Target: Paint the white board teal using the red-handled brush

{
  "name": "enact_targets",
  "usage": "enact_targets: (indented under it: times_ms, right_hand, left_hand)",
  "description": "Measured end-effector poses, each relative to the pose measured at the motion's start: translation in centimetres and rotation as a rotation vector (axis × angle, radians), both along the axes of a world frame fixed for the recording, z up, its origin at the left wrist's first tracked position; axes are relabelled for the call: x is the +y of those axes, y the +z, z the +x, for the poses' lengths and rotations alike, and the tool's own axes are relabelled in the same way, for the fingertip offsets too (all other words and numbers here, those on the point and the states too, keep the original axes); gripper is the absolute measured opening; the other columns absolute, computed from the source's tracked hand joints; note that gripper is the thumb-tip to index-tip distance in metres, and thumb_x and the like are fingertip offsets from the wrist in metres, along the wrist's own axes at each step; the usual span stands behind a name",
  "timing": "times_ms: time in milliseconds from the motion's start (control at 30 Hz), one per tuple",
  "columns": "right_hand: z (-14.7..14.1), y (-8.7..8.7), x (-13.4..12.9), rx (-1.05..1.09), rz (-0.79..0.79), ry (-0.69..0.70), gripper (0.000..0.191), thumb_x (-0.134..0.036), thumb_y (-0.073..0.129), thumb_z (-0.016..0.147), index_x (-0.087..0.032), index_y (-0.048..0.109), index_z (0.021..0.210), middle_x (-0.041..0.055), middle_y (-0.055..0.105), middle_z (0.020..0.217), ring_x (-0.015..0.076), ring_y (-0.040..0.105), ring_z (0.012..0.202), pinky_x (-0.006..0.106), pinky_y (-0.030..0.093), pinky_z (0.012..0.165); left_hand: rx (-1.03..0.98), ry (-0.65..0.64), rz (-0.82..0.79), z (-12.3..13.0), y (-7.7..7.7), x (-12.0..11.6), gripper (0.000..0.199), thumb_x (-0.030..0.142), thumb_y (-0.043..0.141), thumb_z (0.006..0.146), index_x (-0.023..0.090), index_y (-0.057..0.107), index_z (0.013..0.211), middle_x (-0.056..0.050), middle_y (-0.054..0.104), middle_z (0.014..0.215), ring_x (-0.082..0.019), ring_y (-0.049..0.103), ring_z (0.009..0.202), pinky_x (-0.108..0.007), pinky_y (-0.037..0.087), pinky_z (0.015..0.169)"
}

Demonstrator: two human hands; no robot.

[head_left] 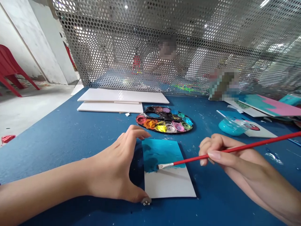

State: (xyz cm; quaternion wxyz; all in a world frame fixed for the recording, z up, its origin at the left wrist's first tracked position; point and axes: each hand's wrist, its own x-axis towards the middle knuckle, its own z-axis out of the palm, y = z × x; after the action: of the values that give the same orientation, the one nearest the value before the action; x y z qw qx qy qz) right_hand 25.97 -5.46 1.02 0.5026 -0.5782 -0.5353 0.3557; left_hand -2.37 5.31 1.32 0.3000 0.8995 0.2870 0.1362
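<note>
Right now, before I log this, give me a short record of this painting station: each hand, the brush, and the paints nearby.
left hand: left hand, spread, fingers and thumb at the left edge of the white card
right hand: right hand, holding the red-handled paintbrush
brush tip: at the lower edge of the teal paint on the card
paints: round black palette of many colours; clear cup of turquoise paint
surface: dark blue table

Bright pic, warped edges (glare on mesh (pixel 235 37))
</note>
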Motion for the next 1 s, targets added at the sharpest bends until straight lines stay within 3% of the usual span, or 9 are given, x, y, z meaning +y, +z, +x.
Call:
enact_targets:
  times_ms: [300, 500, 800, 1000]
  right_hand:
    - [0.7, 0.0, 0.0, 0.052, 0.017, -0.025, 0.027, -0.046, 0.079, 0.083, -0.029, 0.069, 0.064, 0.0004, 0.060, 0.073, 0.0189, 0.059, 0.076, 0.025, 0.053, 0.067]
    - [0.9, 0.2, 0.0, 0.079, 0.033, -0.047, 0.028, -0.044, 0.081, 0.081, -0.028, 0.068, 0.062, -0.0003, 0.057, 0.070, 0.0186, 0.056, 0.073, 0.025, 0.051, 0.066]
    - [1.2, 0.5, -0.2, 0.074, 0.045, -0.095, 0.032, -0.041, 0.078, 0.082, -0.027, 0.062, 0.058, 0.0005, 0.058, 0.066, 0.0199, 0.052, 0.073, 0.026, 0.047, 0.063]
    - [1.7, 0.8, -0.3, 0.008, 0.088, -0.073, 0.032, -0.041, 0.078, 0.081, -0.026, 0.063, 0.057, 0.0009, 0.059, 0.065, 0.0197, 0.052, 0.071, 0.027, 0.048, 0.063]
  left_hand:
    - [0.019, -0.006, 0.019, -0.4, -0.3, 0.2, 0.102, 0.041, 0.098, 0.056, 0.025, 0.034, 0.133, -0.008, 0.045, 0.133, -0.032, 0.057, 0.111, -0.048, 0.054, 0.096]
    - [0.015, -0.030, 0.065, -0.5, -0.4, 0.2, 0.103, 0.045, 0.098, 0.060, 0.028, 0.030, 0.135, -0.006, 0.044, 0.132, -0.029, 0.057, 0.106, -0.043, 0.055, 0.088]
    - [0.030, -0.053, 0.095, -0.7, -0.7, 0.2, 0.105, 0.049, 0.098, 0.062, 0.030, 0.026, 0.135, -0.007, 0.042, 0.135, -0.030, 0.056, 0.108, -0.044, 0.055, 0.087]
    - [0.020, -0.049, 0.118, -0.9, -0.8, 0.2, 0.102, 0.048, 0.096, 0.064, 0.028, 0.027, 0.137, -0.008, 0.043, 0.132, -0.032, 0.056, 0.113, -0.048, 0.056, 0.096]
